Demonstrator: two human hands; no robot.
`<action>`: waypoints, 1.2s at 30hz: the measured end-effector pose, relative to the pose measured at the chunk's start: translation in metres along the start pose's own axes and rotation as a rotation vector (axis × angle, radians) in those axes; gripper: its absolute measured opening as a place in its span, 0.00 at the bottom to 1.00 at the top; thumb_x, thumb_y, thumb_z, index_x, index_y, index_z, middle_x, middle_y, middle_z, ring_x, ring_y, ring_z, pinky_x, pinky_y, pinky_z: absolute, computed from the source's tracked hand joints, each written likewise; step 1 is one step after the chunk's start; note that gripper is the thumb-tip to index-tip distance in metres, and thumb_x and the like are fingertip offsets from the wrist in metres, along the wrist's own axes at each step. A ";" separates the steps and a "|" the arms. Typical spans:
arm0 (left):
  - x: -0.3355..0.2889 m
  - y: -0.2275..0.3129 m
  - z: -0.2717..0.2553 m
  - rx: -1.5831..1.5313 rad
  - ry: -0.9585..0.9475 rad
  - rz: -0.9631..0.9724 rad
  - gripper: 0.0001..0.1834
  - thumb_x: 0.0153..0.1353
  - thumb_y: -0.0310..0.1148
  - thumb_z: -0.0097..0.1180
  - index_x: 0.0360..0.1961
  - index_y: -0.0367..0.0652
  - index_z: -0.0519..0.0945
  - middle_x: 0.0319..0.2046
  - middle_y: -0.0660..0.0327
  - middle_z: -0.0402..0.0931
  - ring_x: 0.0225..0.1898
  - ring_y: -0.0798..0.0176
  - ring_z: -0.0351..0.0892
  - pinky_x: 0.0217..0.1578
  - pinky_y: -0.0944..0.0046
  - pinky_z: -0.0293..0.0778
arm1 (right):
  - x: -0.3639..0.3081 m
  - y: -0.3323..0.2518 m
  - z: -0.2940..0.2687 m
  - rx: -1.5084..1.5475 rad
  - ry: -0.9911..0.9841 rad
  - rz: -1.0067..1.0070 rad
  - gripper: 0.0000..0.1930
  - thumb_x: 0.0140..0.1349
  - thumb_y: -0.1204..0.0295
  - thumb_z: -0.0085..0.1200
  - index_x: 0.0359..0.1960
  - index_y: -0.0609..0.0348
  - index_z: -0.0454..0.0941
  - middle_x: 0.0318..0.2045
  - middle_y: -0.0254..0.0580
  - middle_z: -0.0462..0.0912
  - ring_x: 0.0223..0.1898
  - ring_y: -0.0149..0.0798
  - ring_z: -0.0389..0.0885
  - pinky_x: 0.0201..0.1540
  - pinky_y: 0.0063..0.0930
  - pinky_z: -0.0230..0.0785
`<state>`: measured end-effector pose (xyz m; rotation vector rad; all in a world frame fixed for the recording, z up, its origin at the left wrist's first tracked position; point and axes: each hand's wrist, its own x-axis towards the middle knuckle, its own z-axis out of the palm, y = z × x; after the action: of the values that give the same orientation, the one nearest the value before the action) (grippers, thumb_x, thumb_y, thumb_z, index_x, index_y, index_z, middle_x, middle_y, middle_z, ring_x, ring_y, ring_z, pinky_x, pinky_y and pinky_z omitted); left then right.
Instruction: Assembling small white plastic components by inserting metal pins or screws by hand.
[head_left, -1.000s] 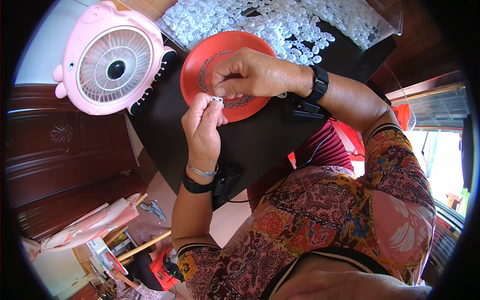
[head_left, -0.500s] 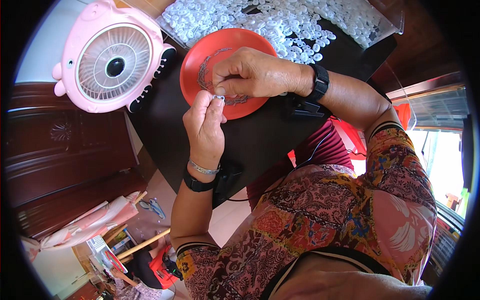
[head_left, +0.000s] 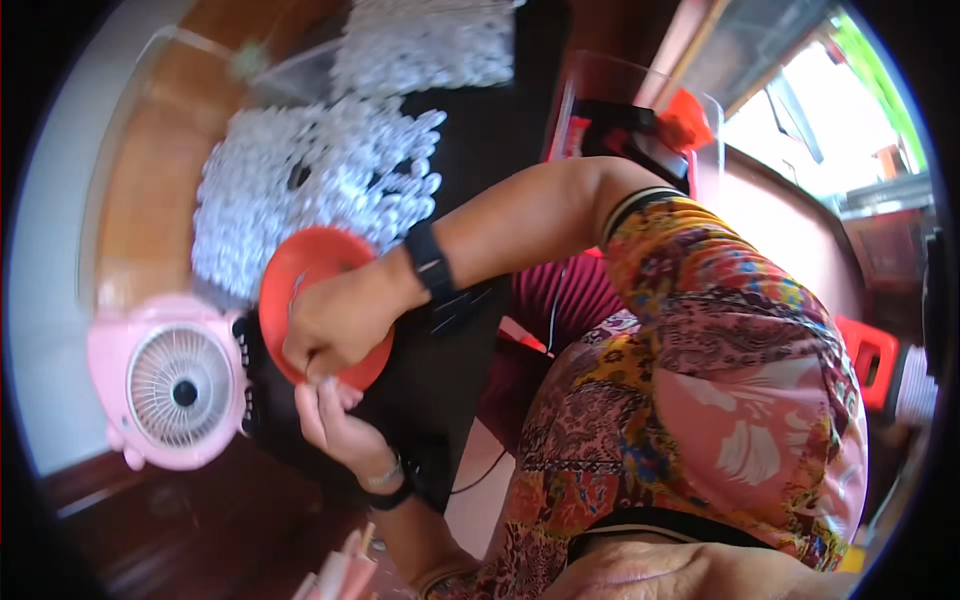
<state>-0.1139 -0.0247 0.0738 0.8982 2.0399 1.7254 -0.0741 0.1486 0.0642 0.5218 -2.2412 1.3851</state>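
Note:
Both my hands meet at the near edge of a red plastic plate (head_left: 372, 375), fingertips together. My left hand (head_left: 345, 430) is closed in a pinch; half a second ago a small white plastic piece showed in it, now smeared by motion. From above, my right hand (head_left: 345, 315) bends over the plate with thumb and forefinger pinched; what it holds, if anything, is hidden. Thin grey pins showed on the plate earlier; now my right hand and blur mostly cover them. Beyond the plate lies a heap of white oval plastic pieces (head_left: 290, 190).
A pink fan (head_left: 185, 390) stands left of the plate on the dark table (head_left: 440, 390). A clear container of more white pieces (head_left: 425, 45) sits at the back. At the right are a clear bin with red things (head_left: 685, 120) and a red stool (head_left: 868, 360).
The whole view has swung, so the plate, fan and hands now appear lower and further left, and more of the right side shows. My hands stay together at the plate.

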 end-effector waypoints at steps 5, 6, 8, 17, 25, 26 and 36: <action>-0.001 0.004 0.006 0.068 0.001 0.018 0.11 0.61 0.26 0.43 0.21 0.38 0.65 0.17 0.65 0.61 0.21 0.71 0.59 0.26 0.70 0.57 | 0.002 -0.003 -0.005 -0.049 -0.025 -0.036 0.11 0.56 0.66 0.52 0.26 0.61 0.79 0.23 0.50 0.80 0.27 0.51 0.79 0.31 0.42 0.68; -0.002 0.006 0.008 0.053 0.040 -0.003 0.10 0.60 0.26 0.44 0.21 0.38 0.65 0.17 0.64 0.61 0.22 0.71 0.59 0.26 0.71 0.57 | 0.003 -0.003 -0.004 -0.029 -0.048 -0.010 0.11 0.56 0.66 0.52 0.26 0.62 0.79 0.23 0.51 0.80 0.28 0.52 0.79 0.31 0.43 0.68; -0.002 0.004 0.009 0.046 0.030 0.014 0.10 0.60 0.26 0.44 0.22 0.37 0.65 0.17 0.64 0.62 0.22 0.71 0.60 0.26 0.71 0.58 | 0.001 -0.003 -0.003 -0.047 -0.036 -0.010 0.11 0.56 0.66 0.52 0.26 0.62 0.79 0.22 0.51 0.80 0.28 0.52 0.78 0.31 0.44 0.68; -0.002 -0.005 0.000 0.008 -0.032 -0.041 0.08 0.61 0.27 0.46 0.25 0.36 0.69 0.18 0.66 0.60 0.22 0.73 0.59 0.26 0.71 0.60 | -0.004 -0.008 -0.006 -0.059 -0.084 -0.017 0.11 0.56 0.67 0.53 0.25 0.64 0.76 0.22 0.53 0.78 0.28 0.54 0.77 0.31 0.45 0.66; -0.001 -0.003 0.003 -0.017 -0.019 0.018 0.10 0.62 0.27 0.46 0.25 0.34 0.70 0.18 0.65 0.64 0.23 0.71 0.64 0.28 0.70 0.63 | 0.000 -0.013 -0.011 -0.045 -0.135 0.132 0.11 0.59 0.65 0.53 0.26 0.61 0.78 0.22 0.48 0.78 0.27 0.49 0.77 0.31 0.40 0.67; 0.000 -0.004 0.003 -0.008 -0.017 0.059 0.10 0.63 0.28 0.46 0.26 0.34 0.70 0.18 0.64 0.67 0.24 0.70 0.66 0.29 0.69 0.64 | 0.000 -0.017 -0.014 -0.047 -0.139 0.129 0.11 0.59 0.65 0.53 0.26 0.61 0.78 0.22 0.48 0.78 0.27 0.49 0.77 0.31 0.40 0.67; 0.007 -0.019 -0.001 0.088 -0.091 0.131 0.09 0.63 0.28 0.45 0.27 0.34 0.71 0.22 0.59 0.74 0.27 0.66 0.73 0.35 0.66 0.69 | -0.010 -0.026 -0.096 -0.579 0.169 0.107 0.09 0.57 0.66 0.54 0.31 0.58 0.80 0.24 0.47 0.80 0.27 0.50 0.78 0.31 0.37 0.70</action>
<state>-0.1246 -0.0221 0.0571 1.1398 2.0521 1.6379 -0.0354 0.2248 0.1152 0.0826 -2.4016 0.7257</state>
